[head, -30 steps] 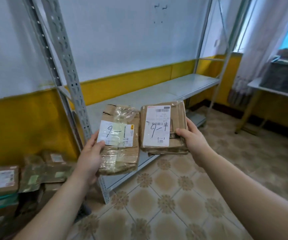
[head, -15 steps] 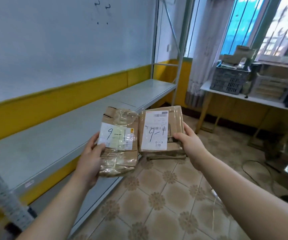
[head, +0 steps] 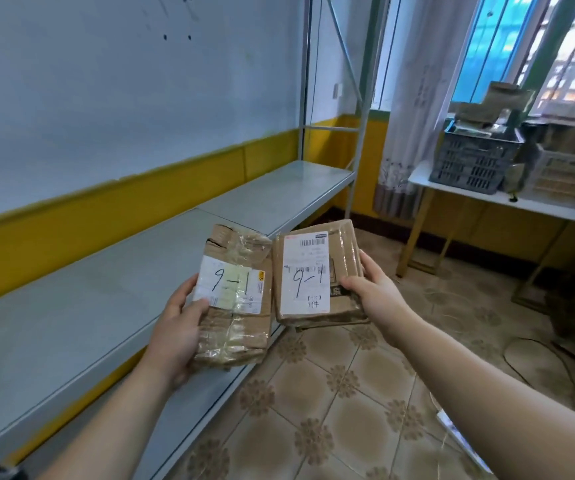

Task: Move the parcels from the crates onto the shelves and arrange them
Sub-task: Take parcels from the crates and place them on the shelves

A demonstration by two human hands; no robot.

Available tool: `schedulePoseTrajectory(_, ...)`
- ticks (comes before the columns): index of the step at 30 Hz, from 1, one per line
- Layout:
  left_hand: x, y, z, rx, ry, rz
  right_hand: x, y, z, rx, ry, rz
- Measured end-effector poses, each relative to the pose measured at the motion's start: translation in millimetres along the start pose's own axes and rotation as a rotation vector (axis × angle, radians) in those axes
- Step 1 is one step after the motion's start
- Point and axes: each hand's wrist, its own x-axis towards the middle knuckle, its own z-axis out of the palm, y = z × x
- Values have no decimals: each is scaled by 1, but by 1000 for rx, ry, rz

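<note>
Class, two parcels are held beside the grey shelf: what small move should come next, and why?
Probably lower the left hand and set its taped parcel on the grey shelf beside it. Both parcels are held in the air and marked 9-1, so the right hand could place its boxed parcel alongside.

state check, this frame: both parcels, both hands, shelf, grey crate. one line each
left parcel, held off the shelf by the left hand, taped, 9-1 label facing camera
right parcel, held by the right hand beside it, 9-1 label facing camera
left hand, grips left parcel, thumb on label
right hand, grips right parcel
shelf, no parcel on the level in view
grey crate, on white table, parcels above rim
</note>
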Motion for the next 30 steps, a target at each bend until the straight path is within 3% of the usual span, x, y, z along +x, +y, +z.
schedulePoseTrajectory(6, 36, -13, 39, 43, 123, 17, 81, 4, -24, 5, -131, 12)
schedulePoseTrajectory(13, 44, -32, 75, -68, 320, -25, 156, 9, -30, -83, -336, 8)
schedulePoseTrajectory(19, 30, -49, 51, -42, 476, -91, 177, 29, 7, -135, -496, 58)
schedulePoseTrajectory(30, 30, -119, -11, -3, 642, -262, 199, 89, 93, -233, -630, 225)
